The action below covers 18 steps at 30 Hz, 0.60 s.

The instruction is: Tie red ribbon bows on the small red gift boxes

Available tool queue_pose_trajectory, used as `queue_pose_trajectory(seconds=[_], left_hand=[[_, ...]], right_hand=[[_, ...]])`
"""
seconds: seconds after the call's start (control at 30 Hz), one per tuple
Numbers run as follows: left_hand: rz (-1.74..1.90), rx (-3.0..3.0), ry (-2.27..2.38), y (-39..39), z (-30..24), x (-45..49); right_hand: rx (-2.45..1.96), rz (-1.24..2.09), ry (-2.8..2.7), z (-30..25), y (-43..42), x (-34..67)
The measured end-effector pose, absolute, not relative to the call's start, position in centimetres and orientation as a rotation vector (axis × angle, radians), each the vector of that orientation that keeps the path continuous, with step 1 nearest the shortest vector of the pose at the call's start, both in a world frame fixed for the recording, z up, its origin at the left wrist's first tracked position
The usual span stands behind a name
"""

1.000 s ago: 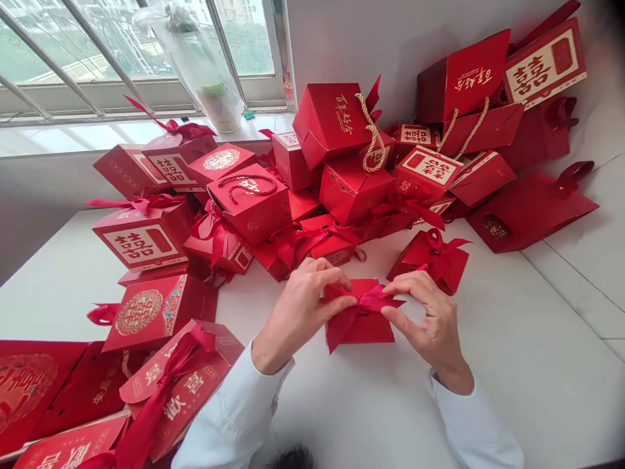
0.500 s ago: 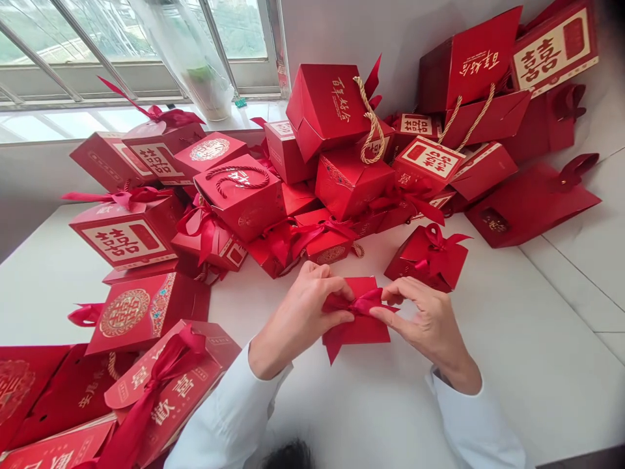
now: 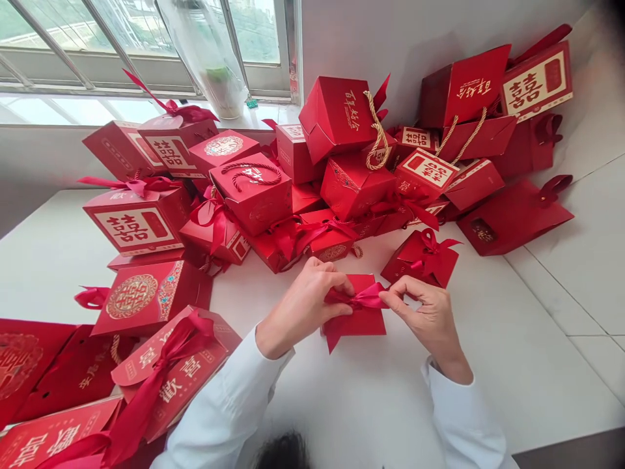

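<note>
A small red gift box [image 3: 359,318] sits on the white table [image 3: 512,352] in front of me, with a red satin ribbon [image 3: 364,299] across its top. My left hand [image 3: 305,306] pinches the ribbon's left loop, fingers closed. My right hand [image 3: 424,312] pinches the right end of the same ribbon between thumb and forefinger. Both sleeves are white. Another small red box with a tied bow [image 3: 424,255] lies just behind my right hand.
A big heap of red wedding gift boxes [image 3: 336,150] and bags with gold characters and rope handles fills the back of the table, against the wall and window sill. More boxes [image 3: 151,303] lie at the left. A flat red bag [image 3: 512,218] rests at the right.
Both hands have stayed on the ribbon, pulling its ends a little tighter; the right fingers have closed into a firmer pinch. The view shifted slightly.
</note>
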State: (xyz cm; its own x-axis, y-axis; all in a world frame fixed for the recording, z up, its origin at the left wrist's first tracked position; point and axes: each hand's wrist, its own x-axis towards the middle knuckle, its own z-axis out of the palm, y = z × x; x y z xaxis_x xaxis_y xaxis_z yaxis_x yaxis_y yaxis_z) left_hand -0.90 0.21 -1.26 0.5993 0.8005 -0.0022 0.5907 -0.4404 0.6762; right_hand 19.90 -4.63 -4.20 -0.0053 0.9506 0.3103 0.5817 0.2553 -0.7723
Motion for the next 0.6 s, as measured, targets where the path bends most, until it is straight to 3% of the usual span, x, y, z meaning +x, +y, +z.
queue_pose_trajectory(seconds=[0.33, 0.6], left_hand=[[0.442, 2.217, 1.040, 0.6, -0.6, -2.4], [0.634, 2.225, 1.013, 1.2, -0.3, -3.0]], right_hand=[[-1.204, 0.802, -1.845, -3.6, -5.7, 19.9], [-1.088, 0.792, -1.997, -3.4, -6.8, 19.2]])
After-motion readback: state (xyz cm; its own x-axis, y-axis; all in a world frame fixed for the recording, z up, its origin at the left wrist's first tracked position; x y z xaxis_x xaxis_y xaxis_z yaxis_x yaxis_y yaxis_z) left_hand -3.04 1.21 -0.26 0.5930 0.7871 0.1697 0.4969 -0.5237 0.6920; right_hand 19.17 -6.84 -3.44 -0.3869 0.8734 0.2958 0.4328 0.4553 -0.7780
